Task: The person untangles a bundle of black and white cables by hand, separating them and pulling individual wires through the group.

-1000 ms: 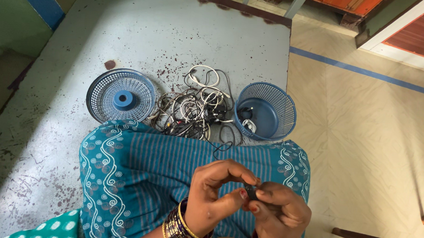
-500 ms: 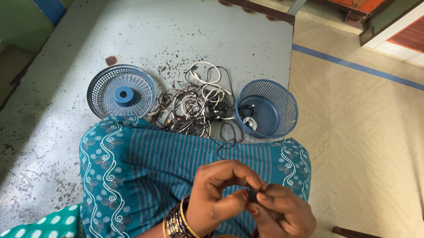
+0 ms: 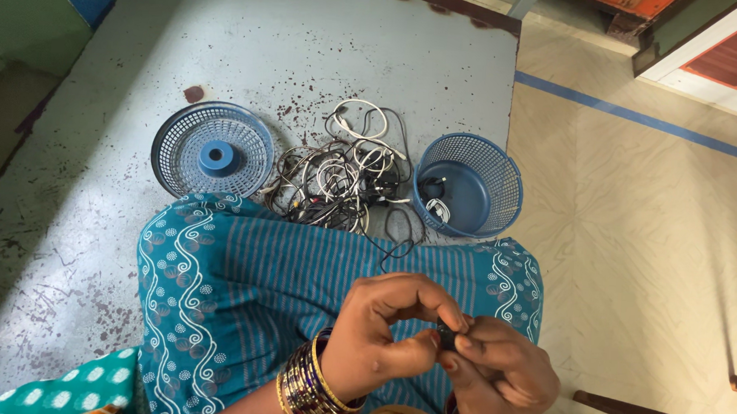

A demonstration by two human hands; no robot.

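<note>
Two hands met low over the lap, pinching one small black cable plug [image 3: 444,334] between them: our left hand [image 3: 377,340] curled its thumb and forefinger onto it, and our right hand [image 3: 499,379] clenched around its other side, so the piece sat well clear of the floor. We judged that a grip this fine could slip and drop the plug into the folds of the teal striped cloth [image 3: 295,288], since so little of it showed to hold. Beyond the knees lay a tangled heap of black and white cables [image 3: 340,184]. Right of it stood a round blue mesh plastic basket [image 3: 506,181] holding a few coiled cables; left of it lay a shallow blue mesh plastic lid [image 3: 212,151], holding nothing.
</note>
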